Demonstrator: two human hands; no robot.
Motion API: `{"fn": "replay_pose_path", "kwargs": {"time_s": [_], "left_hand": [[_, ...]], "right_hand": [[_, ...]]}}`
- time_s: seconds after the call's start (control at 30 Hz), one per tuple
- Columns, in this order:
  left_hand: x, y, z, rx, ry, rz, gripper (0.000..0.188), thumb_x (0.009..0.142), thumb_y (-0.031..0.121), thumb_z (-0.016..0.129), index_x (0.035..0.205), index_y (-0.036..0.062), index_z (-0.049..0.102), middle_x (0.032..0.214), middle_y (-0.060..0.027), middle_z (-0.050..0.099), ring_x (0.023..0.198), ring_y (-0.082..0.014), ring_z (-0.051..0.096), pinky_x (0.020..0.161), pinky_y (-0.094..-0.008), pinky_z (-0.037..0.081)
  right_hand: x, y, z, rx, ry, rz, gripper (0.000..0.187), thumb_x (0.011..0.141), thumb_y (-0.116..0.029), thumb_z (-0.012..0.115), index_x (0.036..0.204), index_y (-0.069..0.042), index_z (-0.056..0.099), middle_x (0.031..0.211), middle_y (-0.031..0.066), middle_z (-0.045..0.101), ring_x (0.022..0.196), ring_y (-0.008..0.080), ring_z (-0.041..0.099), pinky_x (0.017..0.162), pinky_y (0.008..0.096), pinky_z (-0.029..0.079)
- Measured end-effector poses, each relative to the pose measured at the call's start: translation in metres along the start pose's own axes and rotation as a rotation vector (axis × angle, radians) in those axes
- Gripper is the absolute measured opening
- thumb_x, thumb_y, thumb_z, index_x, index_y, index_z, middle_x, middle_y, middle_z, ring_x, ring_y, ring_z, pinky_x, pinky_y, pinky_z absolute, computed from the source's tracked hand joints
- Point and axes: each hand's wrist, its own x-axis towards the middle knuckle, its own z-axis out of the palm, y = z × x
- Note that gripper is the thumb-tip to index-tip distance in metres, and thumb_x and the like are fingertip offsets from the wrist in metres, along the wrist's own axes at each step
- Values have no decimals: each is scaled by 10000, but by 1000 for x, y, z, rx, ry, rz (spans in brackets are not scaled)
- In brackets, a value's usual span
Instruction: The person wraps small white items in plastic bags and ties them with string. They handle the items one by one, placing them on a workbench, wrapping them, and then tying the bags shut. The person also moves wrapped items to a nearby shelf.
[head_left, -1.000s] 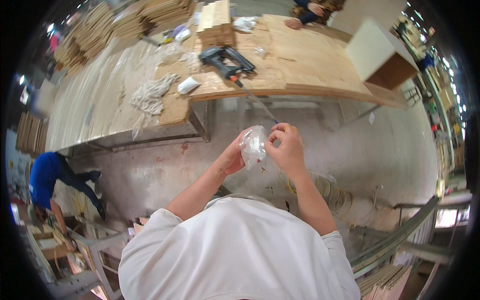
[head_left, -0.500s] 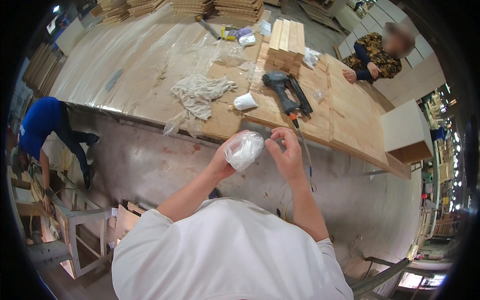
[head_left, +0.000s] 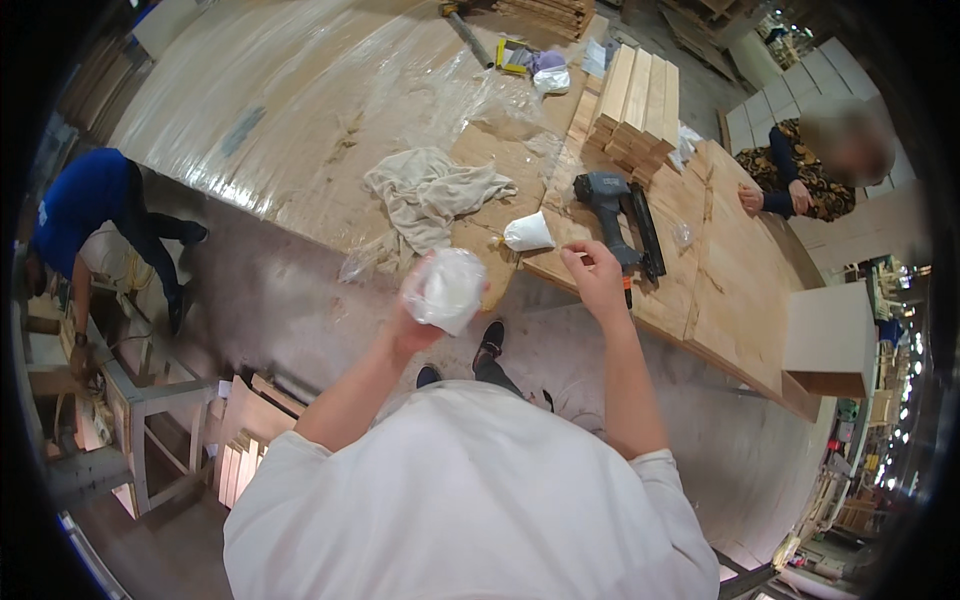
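My left hand is wrapped round a clear plastic bag with something white inside, held up in front of the table's near edge. To its right my right hand is raised, apart from the bag, thumb and fingertips drawn together in a pinch; whether anything small sits between them cannot be made out. Just past that hand a dark grey nail gun lies on the plywood. Left of the nail gun is a small white container on its side. A crumpled cream cloth lies beyond the bag.
Stacked wooden strips stand behind the nail gun on the worktable. A white box sits at its right end. One person leans at the far right; another in blue bends over a frame at left.
My left hand has carried the bag leftward, away from my right hand. The right hand has moved slightly right and up, toward the nail gun. The view has shifted.
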Motion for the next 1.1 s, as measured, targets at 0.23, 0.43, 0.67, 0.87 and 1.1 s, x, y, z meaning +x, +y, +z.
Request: {"fn": "replay_pose_path", "kwargs": {"time_s": [0.23,0.43,0.67,0.87,1.1], "left_hand": [[18,30,-9,-122,5,170,484,912,456,421,1235,101,479,1145,-79,580,1031,-311,564,828,-480,469],[21,16,-20,-51,49,440,519,857,377,559,1285,111,431,1119,-50,584,1040,-272,539,869,-466,442],[30,5,-20,-234,155,407,449,907,357,473,1278,103,458,1121,-97,596,1109,-316,525,885,-539,442],[29,-4,-43,-177,-35,356,420,912,398,444,1169,80,539,1178,-141,556,1156,-338,486,833,-502,499],[8,-6,-38,-327,179,122,470,897,445,422,1035,36,609,1115,-178,586,1133,-393,493,797,-523,511]], "right_hand": [[86,48,31,-469,-130,106,335,837,-363,517,893,-69,666,858,168,650,837,349,616,730,429,479],[136,71,38,-458,-331,232,306,791,-353,545,859,-82,669,843,153,657,838,329,628,752,413,484],[160,109,40,-133,-503,204,214,697,-217,661,835,-54,662,802,140,660,785,267,640,720,353,492],[157,108,46,-82,-471,176,205,700,-175,667,844,-29,654,790,132,656,771,242,638,720,340,490],[133,71,26,-255,-481,124,206,710,-181,666,864,-44,650,826,118,640,798,276,623,727,358,480]]}}
